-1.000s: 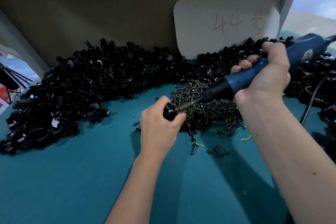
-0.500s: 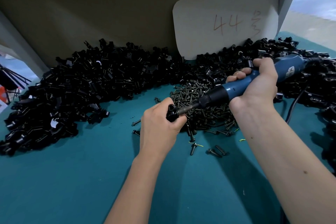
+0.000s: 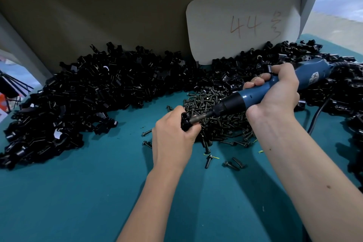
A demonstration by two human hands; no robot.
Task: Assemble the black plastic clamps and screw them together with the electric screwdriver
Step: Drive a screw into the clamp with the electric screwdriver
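Left hand (image 3: 172,135) centre-frame gripping clamp (image 3: 185,122) | right hand (image 3: 275,92) gripping electric screwdriver (image 3: 255,96) — bit seated | step: driving screw — next: steady pressure.

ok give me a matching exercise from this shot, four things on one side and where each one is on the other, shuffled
Things:
1. blue electric screwdriver
2. small black plastic clamp
3. pile of dark metal screws
4. white card marked 44

Places:
A. leaning on the back board
B. in the left hand
C. heaped on the teal table
D. in the right hand

Pairs: 1-D, 2-B, 3-C, 4-A
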